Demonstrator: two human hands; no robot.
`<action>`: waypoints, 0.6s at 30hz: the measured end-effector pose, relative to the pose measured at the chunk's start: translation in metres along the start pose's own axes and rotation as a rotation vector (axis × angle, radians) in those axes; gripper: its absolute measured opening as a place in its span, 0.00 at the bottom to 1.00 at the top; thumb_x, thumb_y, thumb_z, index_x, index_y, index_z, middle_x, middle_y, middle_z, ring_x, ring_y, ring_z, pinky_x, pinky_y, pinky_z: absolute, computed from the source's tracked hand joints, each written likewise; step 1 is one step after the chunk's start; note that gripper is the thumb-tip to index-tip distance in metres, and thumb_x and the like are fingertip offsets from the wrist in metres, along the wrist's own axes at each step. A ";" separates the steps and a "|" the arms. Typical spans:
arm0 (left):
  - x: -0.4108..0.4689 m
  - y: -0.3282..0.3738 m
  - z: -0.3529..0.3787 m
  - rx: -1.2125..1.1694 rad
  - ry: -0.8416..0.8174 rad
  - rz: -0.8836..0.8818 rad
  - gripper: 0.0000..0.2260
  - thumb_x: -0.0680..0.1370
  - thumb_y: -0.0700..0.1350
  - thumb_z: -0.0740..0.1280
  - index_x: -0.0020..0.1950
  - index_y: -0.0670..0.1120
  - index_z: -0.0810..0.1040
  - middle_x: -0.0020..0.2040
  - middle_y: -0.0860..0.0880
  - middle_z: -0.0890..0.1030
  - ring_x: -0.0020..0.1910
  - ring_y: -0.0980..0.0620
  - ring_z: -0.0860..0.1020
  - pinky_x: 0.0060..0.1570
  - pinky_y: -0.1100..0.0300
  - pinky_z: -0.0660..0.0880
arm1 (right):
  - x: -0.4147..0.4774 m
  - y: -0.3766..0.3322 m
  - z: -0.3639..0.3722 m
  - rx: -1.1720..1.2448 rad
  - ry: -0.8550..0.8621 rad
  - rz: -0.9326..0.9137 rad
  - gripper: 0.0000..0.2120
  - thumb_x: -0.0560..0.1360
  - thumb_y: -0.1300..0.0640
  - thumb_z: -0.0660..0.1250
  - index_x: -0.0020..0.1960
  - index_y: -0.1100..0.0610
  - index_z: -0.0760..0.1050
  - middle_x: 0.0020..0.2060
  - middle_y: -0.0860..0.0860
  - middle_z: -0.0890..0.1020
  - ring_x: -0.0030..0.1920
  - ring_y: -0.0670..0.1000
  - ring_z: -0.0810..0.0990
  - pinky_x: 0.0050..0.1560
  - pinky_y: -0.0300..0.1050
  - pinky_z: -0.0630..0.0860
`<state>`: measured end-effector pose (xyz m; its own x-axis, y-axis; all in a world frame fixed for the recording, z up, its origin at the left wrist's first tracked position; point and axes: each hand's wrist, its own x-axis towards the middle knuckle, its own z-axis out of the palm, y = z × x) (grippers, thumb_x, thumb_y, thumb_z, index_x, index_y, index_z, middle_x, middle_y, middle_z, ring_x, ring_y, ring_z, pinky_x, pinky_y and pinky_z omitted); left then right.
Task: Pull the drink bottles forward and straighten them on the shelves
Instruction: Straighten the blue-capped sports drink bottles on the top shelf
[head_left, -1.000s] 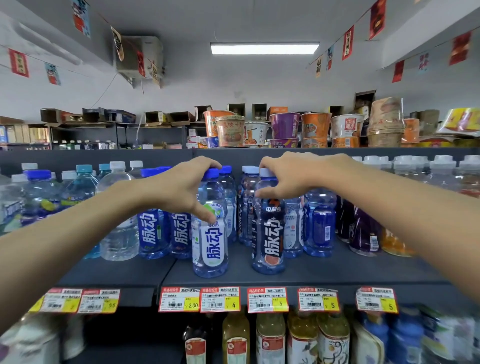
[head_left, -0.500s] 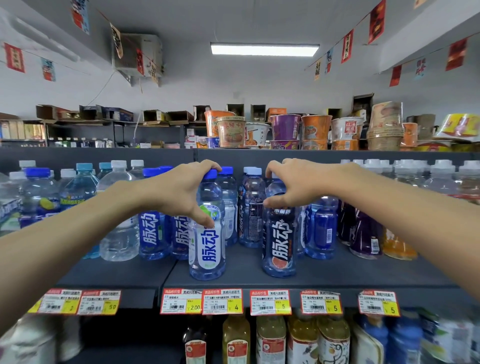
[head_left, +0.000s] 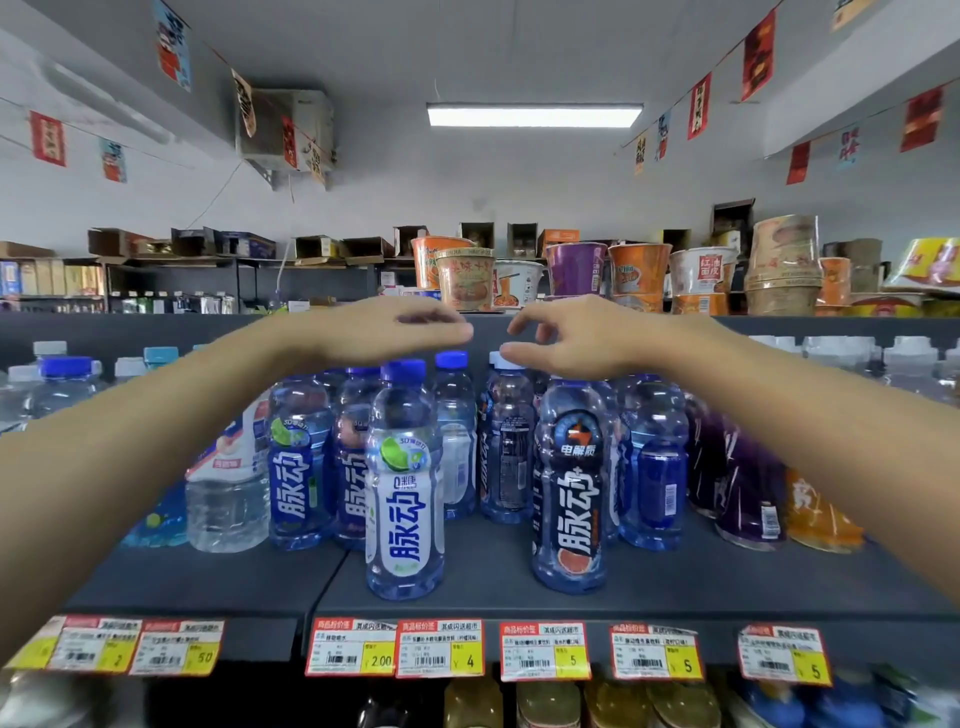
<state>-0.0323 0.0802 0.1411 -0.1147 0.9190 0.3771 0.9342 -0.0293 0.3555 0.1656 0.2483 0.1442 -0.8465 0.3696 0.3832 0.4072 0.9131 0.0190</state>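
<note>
A white-label blue-capped drink bottle (head_left: 402, 478) stands upright near the front edge of the grey shelf (head_left: 675, 587). To its right a dark-label bottle (head_left: 571, 483) stands forward too. Behind them are more blue bottles (head_left: 506, 441) in rows. My left hand (head_left: 379, 327) hovers above the bottle caps with fingers stretched flat, holding nothing. My right hand (head_left: 571, 332) is raised over the back row, fingers loosely spread, thumb close to a pale cap (head_left: 506, 360); it grips nothing.
A large clear water bottle (head_left: 228, 483) and other water bottles stand at left, purple and orange drinks (head_left: 748, 483) at right. Instant noodle cups (head_left: 576, 267) sit on the top shelf. Price tags (head_left: 441, 647) line the shelf edge; more bottles stand below.
Both hands let go of the two front bottles and rose above the caps, reaching toward the back rows. The two bottles now stand free near the front edge.
</note>
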 end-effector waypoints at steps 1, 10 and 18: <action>0.013 -0.001 -0.003 -0.075 -0.028 -0.033 0.34 0.68 0.78 0.62 0.69 0.63 0.75 0.67 0.65 0.75 0.64 0.68 0.73 0.60 0.63 0.69 | 0.010 0.000 -0.002 0.048 -0.018 0.013 0.27 0.79 0.32 0.59 0.72 0.45 0.69 0.59 0.48 0.77 0.58 0.51 0.75 0.58 0.47 0.69; 0.086 -0.022 0.007 0.158 -0.315 -0.281 0.26 0.80 0.56 0.68 0.77 0.54 0.69 0.77 0.52 0.67 0.75 0.51 0.65 0.73 0.54 0.59 | 0.079 0.011 0.008 0.097 -0.221 0.091 0.22 0.79 0.51 0.69 0.72 0.47 0.73 0.58 0.46 0.79 0.55 0.53 0.81 0.43 0.43 0.78; 0.102 -0.033 0.014 0.160 -0.172 -0.248 0.25 0.74 0.53 0.76 0.69 0.52 0.77 0.65 0.50 0.79 0.60 0.50 0.80 0.62 0.53 0.76 | 0.102 0.026 0.024 0.023 -0.270 0.067 0.23 0.75 0.47 0.73 0.69 0.42 0.75 0.32 0.40 0.82 0.37 0.43 0.81 0.44 0.44 0.75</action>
<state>-0.0699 0.1800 0.1557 -0.2989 0.9437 0.1416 0.9277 0.2526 0.2748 0.0817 0.3137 0.1615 -0.8801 0.4586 0.1230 0.4598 0.8878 -0.0202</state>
